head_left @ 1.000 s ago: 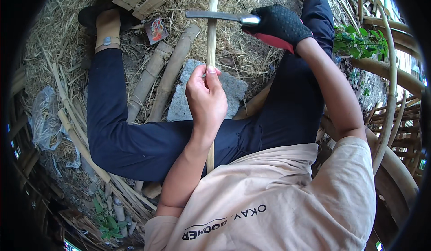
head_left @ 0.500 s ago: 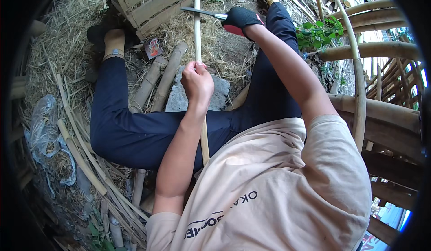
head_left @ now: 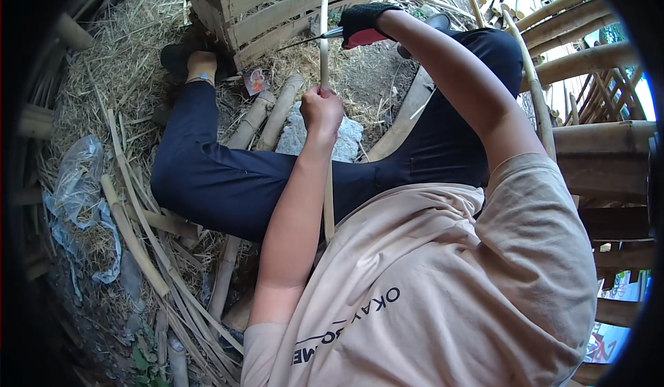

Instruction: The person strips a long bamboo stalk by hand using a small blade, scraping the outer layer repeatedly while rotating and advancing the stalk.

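The bamboo stick stands upright in front of the person, over a flat stone on the straw floor. The left hand squeezes tight around it, while the gloved right hand is wrapped around a knife whose blade touches the stick higher up. The knife could slip down and cut the bare left hand.

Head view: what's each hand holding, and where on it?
Left hand, bare, grips the thin pale bamboo strip around its middle, keeping it upright. Right hand, in a black and red glove, holds the dark-bladed knife by its handle, blade against the strip.
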{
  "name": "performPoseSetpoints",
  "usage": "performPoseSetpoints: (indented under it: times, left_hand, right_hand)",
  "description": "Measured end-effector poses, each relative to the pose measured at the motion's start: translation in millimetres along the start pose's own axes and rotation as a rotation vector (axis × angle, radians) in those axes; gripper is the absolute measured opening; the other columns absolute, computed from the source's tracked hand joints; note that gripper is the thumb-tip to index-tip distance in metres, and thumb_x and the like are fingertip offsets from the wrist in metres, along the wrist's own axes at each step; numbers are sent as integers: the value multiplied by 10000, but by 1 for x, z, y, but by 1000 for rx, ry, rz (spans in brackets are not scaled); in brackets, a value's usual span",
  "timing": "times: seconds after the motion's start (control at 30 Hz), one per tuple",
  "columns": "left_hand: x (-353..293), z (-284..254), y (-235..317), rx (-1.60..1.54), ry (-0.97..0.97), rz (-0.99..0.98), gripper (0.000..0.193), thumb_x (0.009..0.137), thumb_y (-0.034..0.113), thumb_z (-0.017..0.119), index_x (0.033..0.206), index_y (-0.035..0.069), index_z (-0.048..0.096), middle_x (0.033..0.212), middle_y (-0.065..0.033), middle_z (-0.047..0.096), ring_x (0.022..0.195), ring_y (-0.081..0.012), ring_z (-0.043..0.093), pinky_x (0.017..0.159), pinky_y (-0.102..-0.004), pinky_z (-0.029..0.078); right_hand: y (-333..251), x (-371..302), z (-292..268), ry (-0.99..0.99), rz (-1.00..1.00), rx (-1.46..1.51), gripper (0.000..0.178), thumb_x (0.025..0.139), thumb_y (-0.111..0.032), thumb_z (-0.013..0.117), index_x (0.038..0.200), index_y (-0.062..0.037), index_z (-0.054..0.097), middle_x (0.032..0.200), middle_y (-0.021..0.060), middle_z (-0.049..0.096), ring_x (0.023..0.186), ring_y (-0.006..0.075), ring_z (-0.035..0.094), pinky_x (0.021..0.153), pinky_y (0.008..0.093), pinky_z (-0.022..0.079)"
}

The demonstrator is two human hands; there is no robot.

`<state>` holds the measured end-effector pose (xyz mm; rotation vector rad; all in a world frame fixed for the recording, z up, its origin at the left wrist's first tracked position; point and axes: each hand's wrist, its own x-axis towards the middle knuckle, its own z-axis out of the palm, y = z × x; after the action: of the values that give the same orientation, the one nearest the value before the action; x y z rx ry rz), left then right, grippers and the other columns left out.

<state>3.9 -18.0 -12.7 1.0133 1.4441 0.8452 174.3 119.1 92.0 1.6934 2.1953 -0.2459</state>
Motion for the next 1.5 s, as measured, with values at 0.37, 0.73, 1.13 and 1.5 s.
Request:
performPoseSetpoints:
  times: [0.37,0.73,1.13,1.5]
  left_hand:
    - [2,-12,-11,-87,-43,-45,290,1053,211,486,894,11,624,633,-14,512,533,-107,467,491,-310,351]
    - [-20,-22,10,-341,-141,-275,210,1094,238,461,965,90,536,625,93,345,468,4,283,407,-199,194]
    - [-3,-25,39,-171,-158,-372,210,1095,271,478,982,101,525,649,101,305,493,14,247,422,-192,176]
    - [11,-9,46,-139,-81,-295,224,1099,277,465,928,137,498,641,96,361,498,14,289,426,-191,188]
  right_hand:
    - [10,-47,-24,-37,-170,-163,334,783,-343,701,964,-71,772,943,170,749,876,351,729,761,428,575]
    - [23,-46,12,-83,-305,139,306,809,-406,738,910,-117,753,777,151,714,789,346,722,711,457,565]
    - [56,-41,22,52,-296,267,212,767,-305,710,849,-112,740,739,139,705,768,339,724,673,453,569]
    - [95,-23,-26,-76,-573,-38,185,773,-250,661,883,-137,758,774,105,719,769,326,730,648,450,572]
